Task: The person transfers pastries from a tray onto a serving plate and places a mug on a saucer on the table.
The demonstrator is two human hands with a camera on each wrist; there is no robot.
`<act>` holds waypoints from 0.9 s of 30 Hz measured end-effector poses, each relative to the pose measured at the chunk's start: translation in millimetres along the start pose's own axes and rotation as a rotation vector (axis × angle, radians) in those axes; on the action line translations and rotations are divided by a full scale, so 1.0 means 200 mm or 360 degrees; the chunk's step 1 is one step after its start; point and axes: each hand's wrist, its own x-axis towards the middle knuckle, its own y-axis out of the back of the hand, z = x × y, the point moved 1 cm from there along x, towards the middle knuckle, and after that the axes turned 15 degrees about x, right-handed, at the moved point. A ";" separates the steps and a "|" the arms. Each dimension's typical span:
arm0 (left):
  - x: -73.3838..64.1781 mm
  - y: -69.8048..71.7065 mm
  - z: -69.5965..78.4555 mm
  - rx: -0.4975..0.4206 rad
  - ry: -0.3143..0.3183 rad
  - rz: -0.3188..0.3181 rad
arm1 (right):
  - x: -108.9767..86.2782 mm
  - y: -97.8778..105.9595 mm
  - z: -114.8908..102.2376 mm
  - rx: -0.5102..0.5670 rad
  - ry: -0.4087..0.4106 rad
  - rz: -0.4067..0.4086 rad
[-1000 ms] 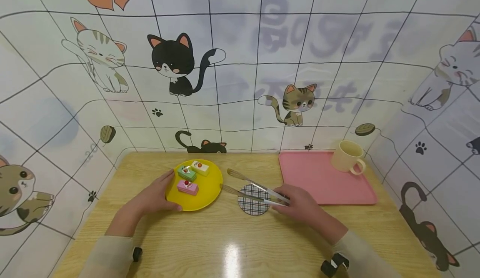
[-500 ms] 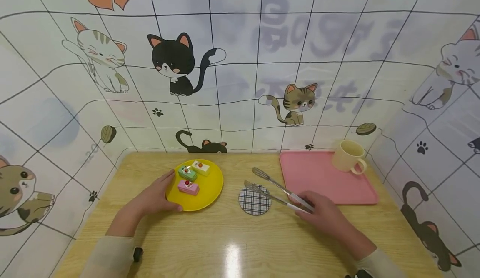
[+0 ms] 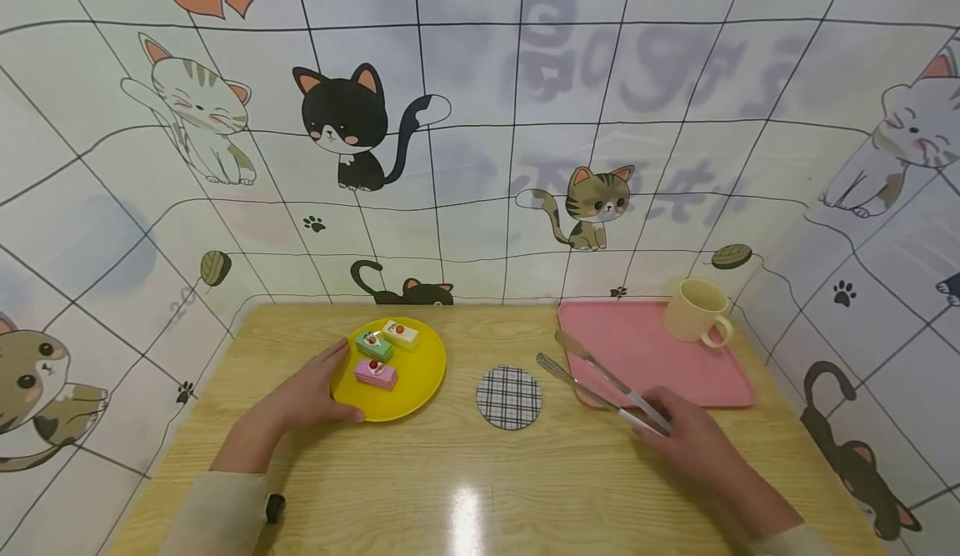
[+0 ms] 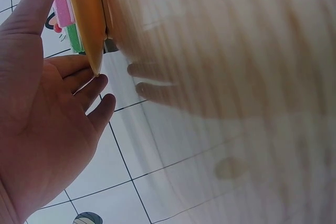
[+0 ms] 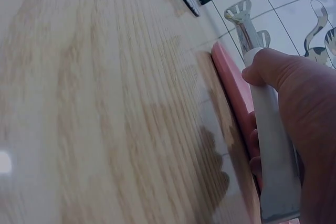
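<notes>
My left hand (image 3: 315,393) curves round the left rim of the yellow plate (image 3: 416,385), thumb in front and fingers farther back. On that plate lie a pink toy cake slice (image 3: 376,374), a green one (image 3: 373,347) and a yellow one (image 3: 401,336). In my right hand (image 3: 693,439) I grip metal tongs by their pale handles (image 3: 630,417). Their two arms stand apart with nothing between them, pointing back and left across the left edge of the pink tray (image 3: 637,356). The right wrist view has the thumb lying along the tongs' handle (image 5: 273,145).
A cream mug (image 3: 697,313) stands at the back right of the pink tray. Between plate and tray lies a round checked coaster (image 3: 509,398) on the wooden table (image 3: 420,473). Walls printed with cats rise behind and on both sides.
My right hand has moved right with the tongs, from over the coaster to the pink tray's left edge. The left hand, plate and cake slices have stayed in place.
</notes>
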 end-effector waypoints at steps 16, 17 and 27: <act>0.00 0.00 0.01 -0.0007 -0.0001 0.0014 | -0.09 0.13 0.11 -0.0008 -0.0274 0.0008; 0.00 0.00 0.01 -0.0004 -0.0002 0.0014 | -0.10 0.14 0.12 -0.0003 -0.0284 0.0010; 0.00 0.00 0.00 -0.0004 -0.0012 0.0024 | -0.13 0.20 0.19 -0.0061 -0.0306 -0.0024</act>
